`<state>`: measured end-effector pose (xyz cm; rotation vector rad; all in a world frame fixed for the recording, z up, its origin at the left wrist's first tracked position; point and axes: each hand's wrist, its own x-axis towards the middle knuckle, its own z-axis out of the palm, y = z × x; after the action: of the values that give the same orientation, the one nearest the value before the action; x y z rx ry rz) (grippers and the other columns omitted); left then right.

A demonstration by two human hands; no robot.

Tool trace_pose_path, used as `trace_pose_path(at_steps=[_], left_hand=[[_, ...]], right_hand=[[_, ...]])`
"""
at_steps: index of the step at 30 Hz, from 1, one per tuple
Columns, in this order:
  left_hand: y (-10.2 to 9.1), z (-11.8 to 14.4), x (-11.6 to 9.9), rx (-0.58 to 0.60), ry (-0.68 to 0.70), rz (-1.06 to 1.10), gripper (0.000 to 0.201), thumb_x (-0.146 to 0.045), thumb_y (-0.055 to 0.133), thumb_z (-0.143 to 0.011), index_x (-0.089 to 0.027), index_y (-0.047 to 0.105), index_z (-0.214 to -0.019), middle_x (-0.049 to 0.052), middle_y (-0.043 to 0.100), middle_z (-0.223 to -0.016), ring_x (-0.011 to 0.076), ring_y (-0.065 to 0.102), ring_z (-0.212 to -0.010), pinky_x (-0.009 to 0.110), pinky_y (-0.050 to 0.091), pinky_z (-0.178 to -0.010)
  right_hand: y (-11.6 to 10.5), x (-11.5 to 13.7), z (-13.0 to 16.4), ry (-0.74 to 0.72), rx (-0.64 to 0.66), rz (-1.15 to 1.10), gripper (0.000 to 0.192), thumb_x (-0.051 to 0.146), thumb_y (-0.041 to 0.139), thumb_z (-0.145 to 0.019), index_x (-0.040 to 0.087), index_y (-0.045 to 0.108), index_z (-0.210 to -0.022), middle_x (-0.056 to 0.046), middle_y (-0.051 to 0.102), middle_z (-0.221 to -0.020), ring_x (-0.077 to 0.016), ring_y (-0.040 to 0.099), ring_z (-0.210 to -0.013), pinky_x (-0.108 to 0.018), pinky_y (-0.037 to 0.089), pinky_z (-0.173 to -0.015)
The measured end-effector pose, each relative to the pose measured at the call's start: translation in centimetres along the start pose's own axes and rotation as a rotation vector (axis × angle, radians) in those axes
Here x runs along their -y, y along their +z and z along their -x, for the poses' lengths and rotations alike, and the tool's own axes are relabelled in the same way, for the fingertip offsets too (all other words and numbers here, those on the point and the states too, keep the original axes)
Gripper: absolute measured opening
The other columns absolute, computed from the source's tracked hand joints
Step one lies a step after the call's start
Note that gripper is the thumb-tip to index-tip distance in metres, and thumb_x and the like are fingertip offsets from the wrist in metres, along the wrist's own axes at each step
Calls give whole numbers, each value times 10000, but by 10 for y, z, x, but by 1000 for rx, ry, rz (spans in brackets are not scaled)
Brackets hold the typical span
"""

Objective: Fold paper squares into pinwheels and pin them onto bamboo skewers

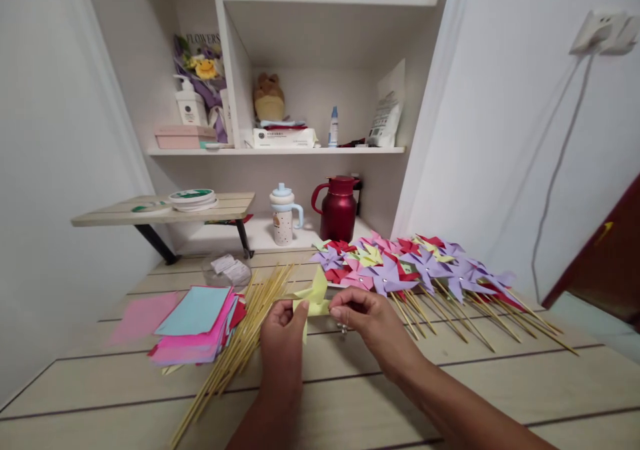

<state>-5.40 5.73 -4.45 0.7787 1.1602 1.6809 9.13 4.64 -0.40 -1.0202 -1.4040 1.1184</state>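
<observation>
My left hand and my right hand pinch a folded yellow paper pinwheel between them, just above the wooden table. A small metal pin shows under my right fingers. Left of my hands lies a bundle of thin bamboo sticks. Beside the sticks sits a stack of coloured paper squares, blue on top, pink below.
A heap of finished purple, red, pink and yellow pinwheels on sticks spreads at the right. Behind stand a red thermos jug, a lidded cup, a small raised shelf and white wall shelves.
</observation>
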Motion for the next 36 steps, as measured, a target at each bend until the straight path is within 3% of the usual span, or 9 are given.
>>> trace_pose_path(at_steps=[2, 5, 11, 16, 20, 26, 32, 36], left_hand=[[0, 0, -1, 4, 7, 14, 273, -354, 794, -569, -164, 655, -707, -1, 662, -570, 169, 639, -586, 241, 459, -562], [2, 5, -2, 28, -12, 20, 264, -338, 801, -580, -157, 663, -714, 5, 675, -586, 155, 630, -574, 244, 468, -585], [7, 24, -8, 168, -113, 58, 298, -351, 798, -622, -134, 685, -791, 49, 731, -709, 178, 666, -673, 268, 484, -667], [10, 30, -13, 166, -112, 35, 256, -316, 799, -627, -140, 679, -769, 46, 746, -739, 162, 660, -667, 246, 469, -647], [13, 31, -14, 165, -109, 33, 255, -314, 799, -620, -136, 681, -759, 60, 756, -769, 152, 654, -656, 242, 469, -637], [16, 39, -15, 165, -72, 49, 213, -268, 790, -635, -155, 677, -776, 54, 752, -769, 203, 695, -781, 268, 490, -702], [16, 40, -14, 277, 6, 97, 173, -247, 755, -693, -168, 695, -836, 32, 726, -791, 174, 660, -781, 276, 491, -760], [14, 39, -11, 291, -22, 89, 183, -266, 748, -708, -178, 697, -861, 24, 709, -782, 170, 643, -771, 281, 487, -769]], right_hand=[[0, -5, 0, -84, -25, -7, 80, 285, 749, -702, 212, 715, -711, -32, 639, -900, -206, 575, -880, -304, 422, -733], [-7, -10, 1, -176, -53, 29, 39, 266, 753, -714, 234, 736, -700, -52, 584, -1192, -259, 484, -1195, -364, 368, -970], [-16, -15, 3, -176, -41, 80, 26, 260, 770, -707, 258, 749, -691, -40, 551, -1307, -268, 428, -1287, -416, 262, -1094], [-15, -15, 3, -135, -23, -6, 17, 248, 768, -694, 249, 753, -702, -43, 617, -1231, -262, 515, -1199, -395, 341, -1035], [-15, -14, 4, -119, -19, -16, 23, 234, 769, -679, 234, 746, -679, -36, 674, -1056, -233, 590, -1018, -354, 416, -923], [-10, -8, 8, -110, -13, -38, 30, 228, 760, -681, 219, 739, -661, -1, 646, -747, -169, 578, -759, -276, 449, -697], [-9, -8, 10, -4, -44, -150, 83, 257, 779, -659, 197, 723, -674, 11, 659, -679, -137, 553, -665, -264, 435, -660], [-11, -11, 10, 30, -43, -166, 110, 269, 783, -651, 187, 717, -684, 8, 658, -672, -138, 548, -655, -271, 428, -658]])
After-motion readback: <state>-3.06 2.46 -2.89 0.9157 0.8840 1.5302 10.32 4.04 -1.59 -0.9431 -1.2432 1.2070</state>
